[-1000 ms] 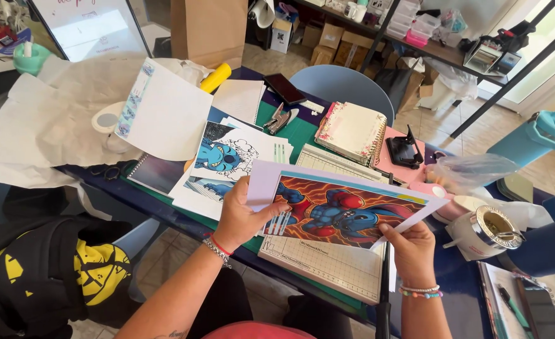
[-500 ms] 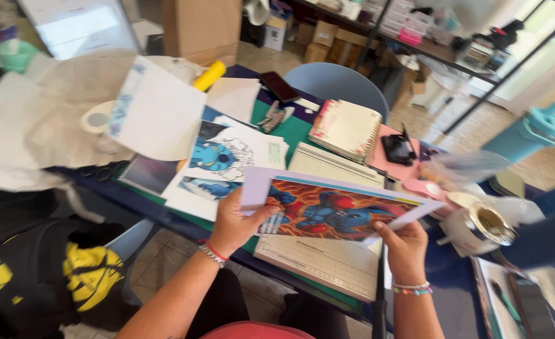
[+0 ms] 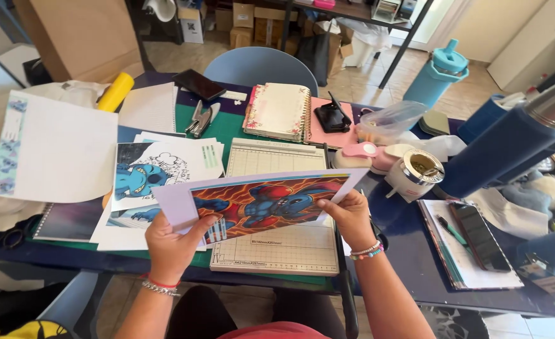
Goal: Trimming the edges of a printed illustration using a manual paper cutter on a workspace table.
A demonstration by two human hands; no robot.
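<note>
- The left hand [image 3: 172,242], with a red band and a beaded bracelet at the wrist, pinches the lower left edge of a lilac-bordered paper sheet printed with a blue cartoon creature on a red and orange flame background [image 3: 258,202]; the fingers are closed on the sheet.
- The right hand [image 3: 351,216], with pink and white bead bracelets at the wrist, grips the same sheet at its right edge, thumb over the front.
- The sheet is held up off the desk, tilted, between the two hands and above a cream paper trimmer board with a printed grid [image 3: 276,245].
- The trimmer rests on a green cutting mat [image 3: 227,129] on a dark blue table [image 3: 409,245].
- Left of the trimmer lie white sheets printed with a blue cartoon creature [image 3: 140,179].
- To the right, a black phone [image 3: 478,235] and a green pen [image 3: 451,230] lie on a stack of papers.
- Just beyond the trimmer stand a white round cup [image 3: 415,176] and a pink hole punch [image 3: 362,154].
- Further back lie a spiral-bound notebook with a floral edge [image 3: 279,111] and a yellow roll [image 3: 115,91].
- Behind the table stands a grey-blue chair [image 3: 258,66].
</note>
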